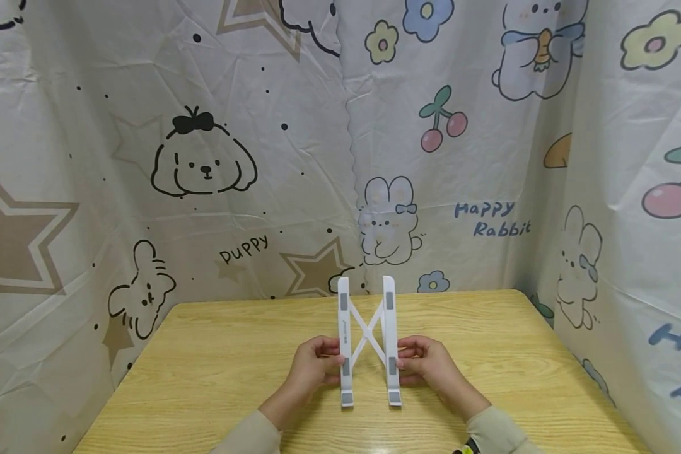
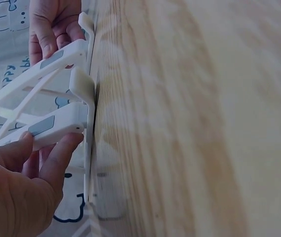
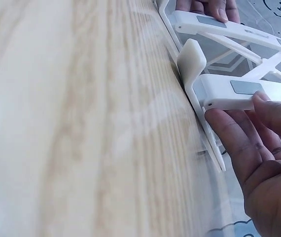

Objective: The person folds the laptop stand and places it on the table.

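Observation:
A white folding laptop stand (image 1: 367, 334) stands on the wooden table, its two long arms apart and joined by an X-shaped brace (image 1: 367, 332). Grey pads (image 1: 343, 301) line the arms, and the front ends turn up into small lips. My left hand (image 1: 313, 364) pinches the left arm near its front, thumb on top and fingers beneath, as the left wrist view shows. Across from it, my right hand (image 1: 429, 367) grips the right arm the same way. In the right wrist view its thumb (image 3: 261, 98) lies at the edge of a grey pad.
The light wood table (image 1: 215, 359) stretches out on both sides of the stand. Behind it and along the sides hangs a white curtain (image 1: 295, 157) printed with puppies, rabbits, stars and flowers. Beige sleeves (image 1: 250, 435) cover the forearms.

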The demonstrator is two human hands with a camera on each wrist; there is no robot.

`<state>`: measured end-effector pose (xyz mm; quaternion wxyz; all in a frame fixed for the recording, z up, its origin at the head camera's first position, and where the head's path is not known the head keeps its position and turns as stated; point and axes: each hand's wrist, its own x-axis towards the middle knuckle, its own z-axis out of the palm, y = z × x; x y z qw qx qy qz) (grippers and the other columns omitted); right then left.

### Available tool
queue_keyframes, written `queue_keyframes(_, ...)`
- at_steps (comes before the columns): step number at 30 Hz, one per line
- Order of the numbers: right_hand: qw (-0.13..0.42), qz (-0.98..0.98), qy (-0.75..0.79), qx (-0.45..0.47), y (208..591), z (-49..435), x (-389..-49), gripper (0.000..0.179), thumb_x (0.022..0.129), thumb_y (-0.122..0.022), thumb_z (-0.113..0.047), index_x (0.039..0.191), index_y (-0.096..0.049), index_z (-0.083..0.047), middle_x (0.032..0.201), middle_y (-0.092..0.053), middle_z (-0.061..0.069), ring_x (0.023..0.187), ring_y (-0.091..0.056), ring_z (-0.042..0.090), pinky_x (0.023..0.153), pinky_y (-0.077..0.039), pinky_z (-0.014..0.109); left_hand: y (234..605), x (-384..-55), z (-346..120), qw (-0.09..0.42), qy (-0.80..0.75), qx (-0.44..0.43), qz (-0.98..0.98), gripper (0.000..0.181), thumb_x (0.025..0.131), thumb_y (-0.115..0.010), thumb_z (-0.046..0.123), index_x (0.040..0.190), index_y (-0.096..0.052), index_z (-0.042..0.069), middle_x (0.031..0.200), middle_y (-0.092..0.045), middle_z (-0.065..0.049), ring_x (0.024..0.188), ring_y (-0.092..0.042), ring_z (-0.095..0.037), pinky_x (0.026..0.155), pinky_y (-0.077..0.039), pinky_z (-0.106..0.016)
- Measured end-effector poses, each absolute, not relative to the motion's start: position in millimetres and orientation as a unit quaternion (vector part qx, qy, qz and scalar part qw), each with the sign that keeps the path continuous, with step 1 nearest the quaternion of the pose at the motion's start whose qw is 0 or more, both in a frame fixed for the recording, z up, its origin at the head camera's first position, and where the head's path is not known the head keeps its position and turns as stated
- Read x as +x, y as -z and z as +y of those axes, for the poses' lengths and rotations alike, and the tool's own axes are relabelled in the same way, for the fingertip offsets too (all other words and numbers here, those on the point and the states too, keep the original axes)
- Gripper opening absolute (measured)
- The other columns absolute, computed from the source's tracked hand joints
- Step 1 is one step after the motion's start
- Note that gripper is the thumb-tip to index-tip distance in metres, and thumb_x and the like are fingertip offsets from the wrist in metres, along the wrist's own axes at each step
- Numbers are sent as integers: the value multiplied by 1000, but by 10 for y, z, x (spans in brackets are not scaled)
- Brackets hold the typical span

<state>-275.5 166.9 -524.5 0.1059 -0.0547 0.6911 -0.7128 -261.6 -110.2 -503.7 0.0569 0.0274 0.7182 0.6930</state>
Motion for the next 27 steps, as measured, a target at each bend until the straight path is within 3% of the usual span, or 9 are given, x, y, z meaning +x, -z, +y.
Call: queue_keyframes(27, 109, 681, 722, -56, 5261, 1432, -2795, 43, 88, -75, 5, 127, -59, 8, 100, -68, 13, 81, -74, 25, 76, -64, 51, 5057, -2686, -896, 57, -693, 38, 718, 29, 92, -72, -3, 120, -66, -2, 107, -64, -14, 85, -64, -18, 62, -63, -38)
